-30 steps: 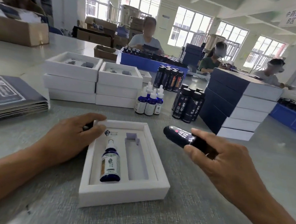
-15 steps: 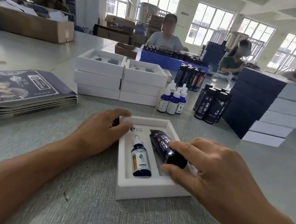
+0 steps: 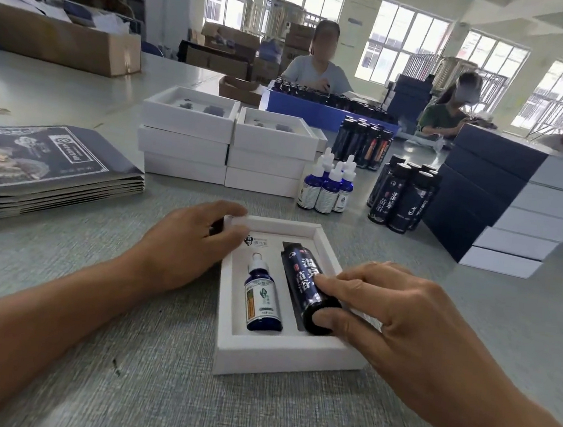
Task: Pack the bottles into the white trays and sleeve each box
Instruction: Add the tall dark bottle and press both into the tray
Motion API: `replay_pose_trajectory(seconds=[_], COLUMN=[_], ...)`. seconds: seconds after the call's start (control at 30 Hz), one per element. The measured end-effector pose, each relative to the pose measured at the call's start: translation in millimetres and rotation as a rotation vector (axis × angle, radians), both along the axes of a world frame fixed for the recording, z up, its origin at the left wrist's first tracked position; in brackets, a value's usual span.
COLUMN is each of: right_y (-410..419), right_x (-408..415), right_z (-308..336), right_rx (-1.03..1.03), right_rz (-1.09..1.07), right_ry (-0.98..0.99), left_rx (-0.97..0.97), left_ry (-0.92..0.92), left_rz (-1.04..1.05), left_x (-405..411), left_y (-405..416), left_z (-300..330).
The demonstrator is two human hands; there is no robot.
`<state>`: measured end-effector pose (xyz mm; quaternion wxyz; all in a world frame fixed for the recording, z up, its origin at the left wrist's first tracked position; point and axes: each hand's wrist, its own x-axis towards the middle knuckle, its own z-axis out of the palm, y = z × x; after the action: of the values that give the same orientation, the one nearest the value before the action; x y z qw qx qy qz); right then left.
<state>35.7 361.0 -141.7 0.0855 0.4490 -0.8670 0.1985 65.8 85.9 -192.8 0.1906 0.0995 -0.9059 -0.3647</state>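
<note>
right grip [image 3: 397,314] pinching dark bottle [image 3: 304,281] in white tray [image 3: 280,354]; left grip [image 3: 184,248] curled on tray corner

Both hands reach forward, left [image 3: 184,245] curled, right [image 3: 397,314] fingers pinching.

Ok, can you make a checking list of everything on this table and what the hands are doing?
Surface: grey table, textured.
Job's things: white tray holds dropper bottle and black bottle; empty trays stacked behind; spare dropper bottles, spare black bottles, sleeve stack.
Clutter: nothing seen.
Hands: left hand holds the tray's far corner; right hand pinches the black bottle.
Cables: nothing seen.
Surroundings: finished boxes, cardboard box, seated workers, windows.
</note>
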Motion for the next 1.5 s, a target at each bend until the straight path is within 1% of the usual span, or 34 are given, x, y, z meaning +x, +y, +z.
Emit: replay_pose_trajectory(seconds=[0.2,0.23,0.37,0.5,0.57,0.83,0.97,1.13,1.33,1.5], right_y=[-8,-9,-4,0,0,4,3,4,6,14], right_x=[1,-1,-13,-14,-13,-2,-2,-2,-7,-9], right_z=[-5,-5,-3,-5,-5,-6,-10,-18,-19,-23], right_rx=[0.039,0.049,0.064,0.109,0.122,0.334,0.268,0.129,0.127,0.092], right_rz=[-0.026,-0.030,0.004,0.034,0.050,0.075,0.082,0.084,0.077,-0.034], right_ry=[0.074,0.053,-0.130,-0.103,-0.121,-0.086,-0.048,-0.114,-0.189,-0.234], left_rx=[0.035,0.029,0.021,0.024,0.026,0.008,0.009,0.010,0.007,-0.013], left_ry=[-0.006,-0.008,-0.012,-0.006,-0.001,-0.012,-0.006,-0.014,-0.011,0.001], left_rz=[0.018,0.017,0.017,0.016,0.022,0.026,0.025,0.019,0.021,0.027], left_x=[0,0,2,1,0,0,0,1,2,1], left_y=[0,0,1,1,1,1,1,1,1,-1], left_z=[0,0,1,0,0,-1,-1,0,1,-1])
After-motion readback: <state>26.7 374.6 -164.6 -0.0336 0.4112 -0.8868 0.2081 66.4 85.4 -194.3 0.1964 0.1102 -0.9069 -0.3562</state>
